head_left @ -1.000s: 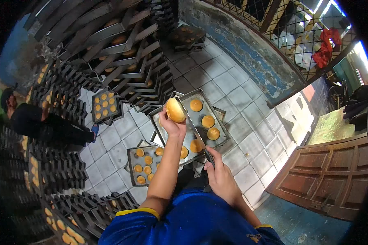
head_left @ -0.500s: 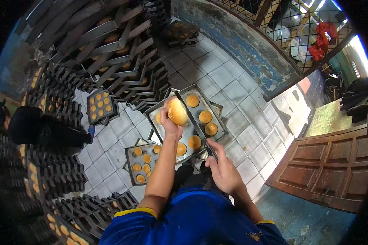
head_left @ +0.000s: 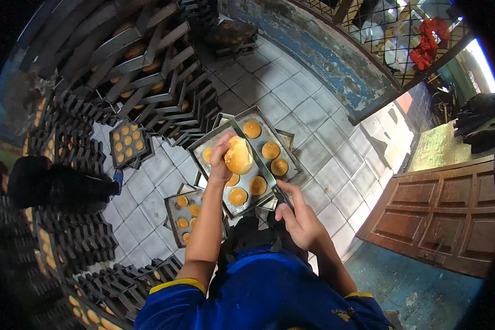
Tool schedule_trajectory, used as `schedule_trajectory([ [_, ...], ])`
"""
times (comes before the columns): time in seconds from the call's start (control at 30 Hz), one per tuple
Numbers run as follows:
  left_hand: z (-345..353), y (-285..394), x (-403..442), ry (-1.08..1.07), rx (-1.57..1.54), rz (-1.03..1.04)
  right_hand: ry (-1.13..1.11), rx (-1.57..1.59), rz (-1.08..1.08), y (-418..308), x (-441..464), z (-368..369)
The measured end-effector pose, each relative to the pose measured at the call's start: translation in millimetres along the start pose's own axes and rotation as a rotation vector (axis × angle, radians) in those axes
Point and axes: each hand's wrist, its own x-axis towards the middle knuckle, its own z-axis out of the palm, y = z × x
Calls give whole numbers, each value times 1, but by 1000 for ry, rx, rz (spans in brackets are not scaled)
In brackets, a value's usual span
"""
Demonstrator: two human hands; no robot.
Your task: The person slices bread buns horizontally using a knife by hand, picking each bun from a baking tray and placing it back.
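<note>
Left fingers (head_left: 221, 148) hold the bun (head_left: 238, 156) — knife (head_left: 269, 177) at its cut edge.

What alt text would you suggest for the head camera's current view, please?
A person's left hand holds a round bun, the right hand a long knife beside it, above a tray of buns. Stacked trays and another person stand on the tiled floor.

Daylight glares at upper right, the left side dim, the edges fisheye-curved.
</note>
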Motion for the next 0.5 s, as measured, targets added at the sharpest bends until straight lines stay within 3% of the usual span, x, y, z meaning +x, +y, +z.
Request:
schedule_trajectory([
  [0.17,31,3,-4,-35,98,-68,27,39,-41,13,26,5],
  [0.23,31,6,-6,-4,-230,-74,25,39,-66,13,26,2],
  [0.37,44,15,-16,11,-401,6,61,68,-98,13,28,5],
  [0.43,79,17,-25,264,-473,17,106,42,-95,7,30,10],
  [0.5,87,8,-26,344,-447,58,111,6,-128,5,34,18],
])
